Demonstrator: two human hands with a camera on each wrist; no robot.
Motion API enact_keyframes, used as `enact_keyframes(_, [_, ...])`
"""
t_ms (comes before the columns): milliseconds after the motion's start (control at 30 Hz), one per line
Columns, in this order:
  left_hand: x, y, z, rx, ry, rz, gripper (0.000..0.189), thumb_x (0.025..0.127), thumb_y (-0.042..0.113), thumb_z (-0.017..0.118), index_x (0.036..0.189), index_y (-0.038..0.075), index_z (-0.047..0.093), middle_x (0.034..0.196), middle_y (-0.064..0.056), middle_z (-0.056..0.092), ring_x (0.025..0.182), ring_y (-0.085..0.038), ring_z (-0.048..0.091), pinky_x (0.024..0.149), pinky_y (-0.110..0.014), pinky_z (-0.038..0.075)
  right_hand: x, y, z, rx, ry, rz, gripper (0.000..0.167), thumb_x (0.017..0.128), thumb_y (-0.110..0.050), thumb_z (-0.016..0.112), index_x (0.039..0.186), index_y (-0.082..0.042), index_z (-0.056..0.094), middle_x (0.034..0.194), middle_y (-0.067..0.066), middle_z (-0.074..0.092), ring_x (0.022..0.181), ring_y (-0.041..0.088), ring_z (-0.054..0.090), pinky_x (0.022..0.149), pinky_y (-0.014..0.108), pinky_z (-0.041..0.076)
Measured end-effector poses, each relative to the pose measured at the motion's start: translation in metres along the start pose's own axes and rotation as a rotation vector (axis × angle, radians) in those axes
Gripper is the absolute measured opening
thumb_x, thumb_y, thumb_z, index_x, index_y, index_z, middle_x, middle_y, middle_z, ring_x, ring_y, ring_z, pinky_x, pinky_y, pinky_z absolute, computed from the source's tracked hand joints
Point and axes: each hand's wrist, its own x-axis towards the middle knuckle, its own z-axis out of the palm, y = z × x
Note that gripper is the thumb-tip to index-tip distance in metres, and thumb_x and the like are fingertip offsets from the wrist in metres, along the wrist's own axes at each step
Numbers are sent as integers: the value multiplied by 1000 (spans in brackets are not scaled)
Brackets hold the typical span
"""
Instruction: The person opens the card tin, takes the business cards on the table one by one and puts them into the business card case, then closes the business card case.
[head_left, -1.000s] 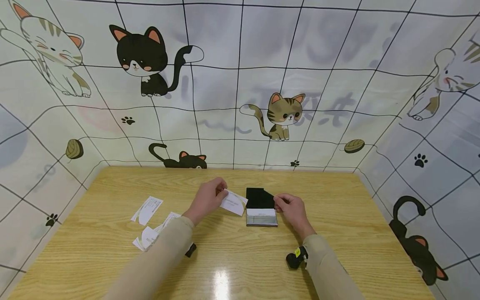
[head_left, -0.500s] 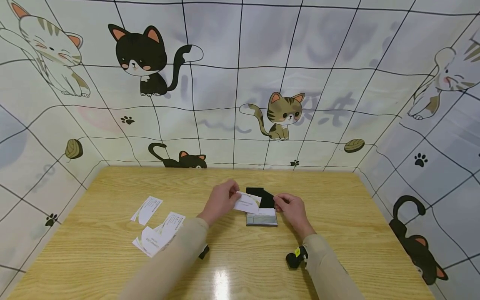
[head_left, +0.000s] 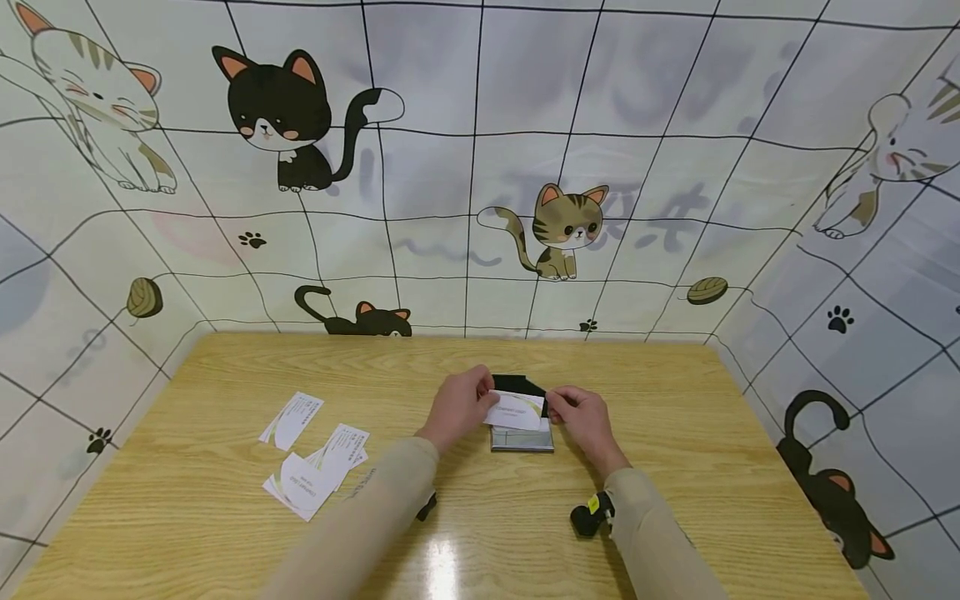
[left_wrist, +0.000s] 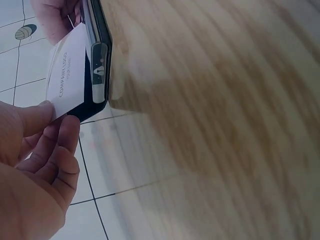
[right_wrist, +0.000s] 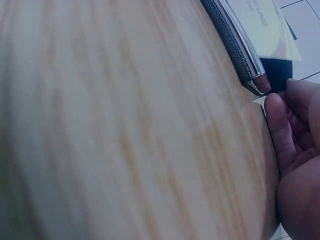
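My left hand (head_left: 459, 406) pinches a white business card (head_left: 517, 410) by its left end, thumb on top and fingers beneath, as the left wrist view shows. The card lies over an open business card case (head_left: 522, 442), which has a silver metal front and a black inside flap (head_left: 517, 383). Printed on the card (left_wrist: 67, 75) is "COMPANY LOGO". On the other side, my right hand (head_left: 583, 421) pinches the right edge of the black flap between thumb and forefinger. In the right wrist view the case's metal rim (right_wrist: 247, 42) ends right beside those fingertips.
Several loose business cards (head_left: 300, 486) lie overlapping on the left of the wooden table (head_left: 675, 450), with more cards (head_left: 292, 420) just behind them. A cat-patterned white cloth (head_left: 420, 183) stands behind the table and along both sides.
My left hand has carried the card rightward from beside the case to over it, now covering part of the flap. The right hand keeps its hold in the same place.
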Motion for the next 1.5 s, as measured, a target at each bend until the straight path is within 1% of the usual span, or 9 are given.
enact_keyframes(133, [1, 2, 4, -9, -1, -5, 13, 95, 13, 76, 90, 12, 63, 83, 0, 68, 74, -13, 59, 70, -30, 50, 0, 0, 1, 13, 8, -2, 17, 100, -10, 68, 99, 4, 76, 77, 6, 70, 68, 10, 63, 66, 22, 56])
enact_keyframes(233, [1, 3, 5, -12, -17, -17, 12, 96, 14, 75, 91, 13, 64, 84, 0, 68, 74, -13, 58, 69, -29, 50, 1, 0, 1, 6, 19, -1, 17, 100, -9, 68, 101, 5, 76, 78, 7, 71, 69, 9, 63, 65, 20, 55])
enact_keyframes(333, [2, 2, 7, -11, -34, -21, 12, 96, 14, 74, 91, 14, 64, 84, 1, 67, 73, -13, 56, 68, -29, 49, 1, 0, 1, 0, 26, 3, 17, 101, -9, 68, 102, 5, 76, 79, 7, 71, 70, 10, 63, 65, 20, 55])
enact_keyframes(533, [2, 2, 10, -7, -35, -12, 13, 96, 14, 75, 91, 14, 63, 84, 1, 68, 73, -13, 57, 68, -29, 49, 0, -1, 1, -5, 22, 3, 17, 101, -10, 67, 102, 5, 76, 78, 9, 70, 70, 11, 63, 65, 21, 55])
enact_keyframes(633, [2, 2, 11, 0, -44, -16, 13, 96, 14, 75, 91, 14, 64, 84, 1, 67, 73, -13, 57, 68, -28, 49, -1, 0, 1, -22, 22, -2, 17, 101, -10, 67, 101, 4, 76, 77, 7, 69, 69, 11, 63, 66, 21, 55])
enact_keyframes(800, [2, 2, 12, 3, -67, -27, 12, 96, 13, 75, 91, 13, 65, 84, 1, 67, 74, -14, 57, 68, -29, 49, -1, 0, 0, -19, 19, -13, 16, 101, -10, 67, 99, 3, 76, 76, 6, 68, 69, 11, 63, 66, 22, 55])
enact_keyframes(1233, [1, -2, 15, 16, -137, -8, 4, 94, 10, 76, 96, 10, 73, 91, -2, 70, 81, -15, 60, 74, -31, 52, -1, 0, 1, -4, 7, -3, 18, 100, -13, 69, 101, 3, 77, 80, 8, 72, 71, 13, 65, 67, 23, 56])
enact_keyframes(1367, [0, -2, 16, 25, -156, -4, 5, 94, 10, 77, 96, 10, 73, 93, -2, 69, 81, -15, 59, 75, -31, 52, 0, 0, 0, 3, 4, 0, 19, 101, -13, 68, 102, 4, 76, 83, 9, 72, 71, 11, 65, 67, 22, 56])
enact_keyframes(1500, [-1, -2, 16, 33, -173, -2, 5, 93, 10, 77, 93, 11, 73, 91, -1, 66, 80, -16, 56, 73, -31, 50, -1, 0, 0, 15, -7, 3, 20, 102, -13, 66, 103, 4, 76, 85, 9, 72, 72, 11, 66, 68, 23, 58])
